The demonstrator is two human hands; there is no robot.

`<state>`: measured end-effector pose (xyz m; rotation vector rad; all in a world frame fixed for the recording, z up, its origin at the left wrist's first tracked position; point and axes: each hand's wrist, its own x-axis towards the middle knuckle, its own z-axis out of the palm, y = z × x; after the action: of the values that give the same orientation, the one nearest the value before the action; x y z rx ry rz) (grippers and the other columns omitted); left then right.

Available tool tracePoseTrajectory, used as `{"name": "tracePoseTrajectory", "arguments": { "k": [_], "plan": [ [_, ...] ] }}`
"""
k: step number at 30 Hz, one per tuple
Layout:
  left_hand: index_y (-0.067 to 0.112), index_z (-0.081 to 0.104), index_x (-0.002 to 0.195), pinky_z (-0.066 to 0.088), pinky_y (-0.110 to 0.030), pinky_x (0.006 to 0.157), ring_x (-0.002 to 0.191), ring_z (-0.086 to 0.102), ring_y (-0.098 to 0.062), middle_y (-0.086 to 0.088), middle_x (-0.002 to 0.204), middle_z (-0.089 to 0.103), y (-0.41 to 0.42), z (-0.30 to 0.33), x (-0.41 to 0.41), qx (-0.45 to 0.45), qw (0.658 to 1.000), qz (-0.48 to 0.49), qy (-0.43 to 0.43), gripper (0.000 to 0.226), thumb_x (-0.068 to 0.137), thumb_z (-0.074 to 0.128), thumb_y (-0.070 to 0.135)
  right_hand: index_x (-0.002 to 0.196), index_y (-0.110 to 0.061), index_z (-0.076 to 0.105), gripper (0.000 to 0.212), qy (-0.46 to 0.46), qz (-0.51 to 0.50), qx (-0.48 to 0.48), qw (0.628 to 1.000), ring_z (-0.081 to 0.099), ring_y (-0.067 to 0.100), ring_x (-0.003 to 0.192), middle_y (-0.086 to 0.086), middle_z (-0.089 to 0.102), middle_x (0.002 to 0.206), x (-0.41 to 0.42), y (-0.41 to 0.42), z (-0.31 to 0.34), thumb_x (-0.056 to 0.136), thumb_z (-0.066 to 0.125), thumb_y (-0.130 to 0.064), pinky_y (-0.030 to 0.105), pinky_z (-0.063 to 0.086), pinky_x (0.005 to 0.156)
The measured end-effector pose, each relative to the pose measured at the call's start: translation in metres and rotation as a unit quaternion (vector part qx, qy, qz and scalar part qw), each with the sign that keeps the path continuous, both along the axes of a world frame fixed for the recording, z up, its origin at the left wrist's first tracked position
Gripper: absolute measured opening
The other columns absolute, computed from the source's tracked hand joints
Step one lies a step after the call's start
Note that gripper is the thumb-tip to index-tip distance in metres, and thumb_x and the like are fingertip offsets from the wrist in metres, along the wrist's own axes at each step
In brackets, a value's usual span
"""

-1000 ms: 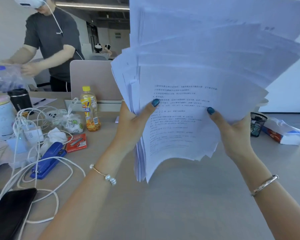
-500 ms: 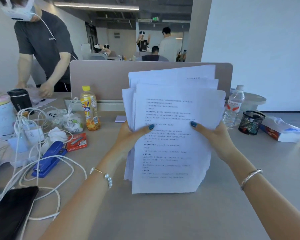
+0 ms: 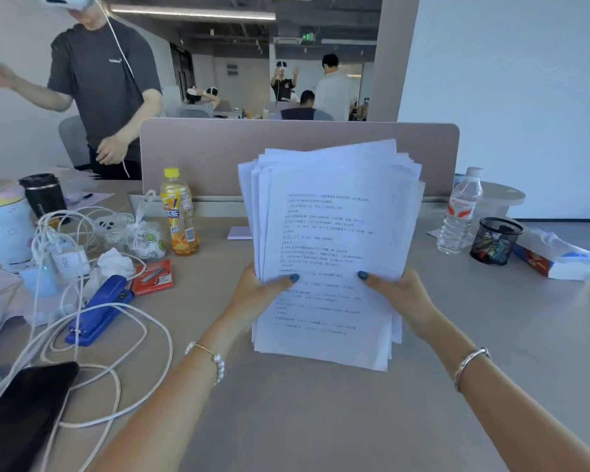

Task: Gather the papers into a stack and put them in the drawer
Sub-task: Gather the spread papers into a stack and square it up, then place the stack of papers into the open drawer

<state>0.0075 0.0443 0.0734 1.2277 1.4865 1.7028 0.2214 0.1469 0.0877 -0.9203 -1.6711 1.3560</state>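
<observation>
Both hands, left hand (image 3: 259, 294) and right hand (image 3: 402, 298), grip the upright papers (image 3: 327, 253) by their sides, bottom edge seemingly on the table (image 3: 304, 420), squaring the uneven stack; next comes the drawer, unseen here.

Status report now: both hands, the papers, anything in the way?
Left hand and right hand grip the papers, upright on desk. Edges uneven. No drawer in view.

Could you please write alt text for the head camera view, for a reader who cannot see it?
Two bare hands, left hand and right hand, hold an uneven stack of printed white papers upright, its bottom edge on a beige desk. A blue stapler and tangled white cables lie left.
</observation>
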Motion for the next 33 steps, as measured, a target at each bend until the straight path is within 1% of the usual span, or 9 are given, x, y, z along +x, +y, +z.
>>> {"name": "tracePoseTrajectory", "arguments": {
  "k": [4, 8, 11, 14, 19, 22, 25, 29, 33],
  "plan": [
    [0.031, 0.061, 0.101, 0.051, -0.007, 0.067, 0.083, 0.064, 0.013, 0.018, 0.097, 0.066, 0.007, 0.028, 0.012, 0.081, 0.995, 0.051, 0.006, 0.032, 0.078, 0.072, 0.011, 0.090, -0.012, 0.067, 0.012, 0.046, -0.050, 0.086, 0.994, 0.064, 0.019, 0.081, 0.010, 0.070, 0.097, -0.009, -0.005, 0.038, 0.078, 0.070, -0.016, 0.036, 0.052, 0.075],
    [0.025, 0.053, 0.124, 0.055, -0.029, 0.087, 0.106, 0.065, -0.005, 0.008, 0.119, 0.067, 0.015, 0.012, 0.016, 0.047, 0.993, 0.029, -0.100, 0.068, 0.064, 0.084, 0.026, 0.104, -0.005, 0.063, 0.033, 0.023, -0.064, 0.051, 0.996, 0.063, 0.020, 0.085, 0.007, 0.068, 0.093, -0.013, -0.002, 0.021, 0.073, 0.072, -0.010, 0.032, 0.050, 0.070],
    [0.023, 0.067, 0.104, 0.056, -0.028, 0.079, 0.093, 0.069, -0.012, -0.002, 0.111, 0.072, 0.014, -0.012, 0.023, -0.041, 0.994, 0.013, -0.103, 0.040, 0.068, 0.081, 0.024, 0.091, -0.001, 0.068, 0.018, -0.013, -0.066, -0.068, 0.995, 0.061, 0.023, 0.074, 0.011, 0.065, 0.081, -0.014, -0.010, -0.015, 0.074, 0.070, -0.006, 0.026, 0.047, 0.056],
    [0.030, 0.069, 0.086, 0.054, -0.015, 0.061, 0.075, 0.070, -0.001, 0.013, 0.084, 0.076, 0.015, -0.015, 0.026, -0.029, 0.996, 0.015, -0.089, 0.022, 0.071, 0.079, 0.017, 0.092, -0.003, 0.069, 0.020, -0.005, -0.056, -0.034, 0.998, 0.066, 0.024, 0.071, 0.011, 0.069, 0.081, -0.009, -0.008, -0.016, 0.076, 0.072, -0.014, 0.030, 0.053, 0.060],
    [0.032, 0.071, 0.090, 0.054, -0.033, 0.086, 0.098, 0.068, -0.015, 0.007, 0.100, 0.074, 0.017, -0.021, 0.034, -0.067, 0.994, -0.008, -0.089, 0.015, 0.076, 0.075, 0.027, 0.089, 0.002, 0.066, 0.025, -0.040, -0.069, -0.068, 0.994, 0.063, 0.026, 0.074, 0.024, 0.069, 0.090, 0.013, -0.005, -0.031, 0.075, 0.072, -0.018, 0.033, 0.049, 0.067],
    [0.031, 0.070, 0.092, 0.055, -0.029, 0.080, 0.092, 0.069, -0.012, 0.006, 0.100, 0.074, 0.018, -0.017, 0.054, -0.057, 0.996, -0.017, -0.061, 0.012, 0.080, 0.070, 0.028, 0.087, -0.007, 0.067, 0.015, -0.016, -0.082, -0.066, 0.994, 0.066, 0.028, 0.085, 0.021, 0.070, 0.096, 0.033, -0.012, -0.035, 0.077, 0.070, -0.017, 0.041, 0.051, 0.077],
    [0.018, 0.070, 0.097, 0.052, -0.016, 0.062, 0.079, 0.066, -0.009, 0.008, 0.086, 0.071, 0.024, -0.007, 0.082, -0.039, 0.998, -0.012, -0.053, 0.016, 0.083, 0.066, 0.025, 0.079, -0.018, 0.065, 0.008, 0.005, -0.109, -0.054, 0.993, 0.066, 0.023, 0.077, 0.012, 0.069, 0.090, 0.065, -0.018, -0.022, 0.076, 0.073, -0.019, 0.041, 0.055, 0.076],
    [0.024, 0.069, 0.086, 0.055, -0.031, 0.075, 0.082, 0.068, -0.014, 0.005, 0.087, 0.071, 0.037, -0.004, 0.132, -0.039, 0.996, -0.045, -0.069, 0.004, 0.083, 0.068, 0.025, 0.087, -0.010, 0.068, 0.028, 0.009, -0.145, -0.033, 0.989, 0.072, 0.021, 0.072, 0.009, 0.074, 0.088, 0.128, -0.023, -0.010, 0.069, 0.080, -0.027, 0.033, 0.060, 0.062],
    [0.019, 0.069, 0.095, 0.054, -0.033, 0.074, 0.082, 0.067, -0.018, 0.001, 0.088, 0.070, 0.050, -0.004, 0.192, -0.035, 0.989, -0.088, -0.112, 0.016, 0.081, 0.069, 0.027, 0.099, -0.004, 0.066, 0.039, 0.033, -0.201, -0.039, 0.978, 0.071, 0.029, 0.082, 0.012, 0.074, 0.093, 0.198, -0.038, -0.009, 0.070, 0.079, -0.027, 0.044, 0.059, 0.076]
  ]
}}
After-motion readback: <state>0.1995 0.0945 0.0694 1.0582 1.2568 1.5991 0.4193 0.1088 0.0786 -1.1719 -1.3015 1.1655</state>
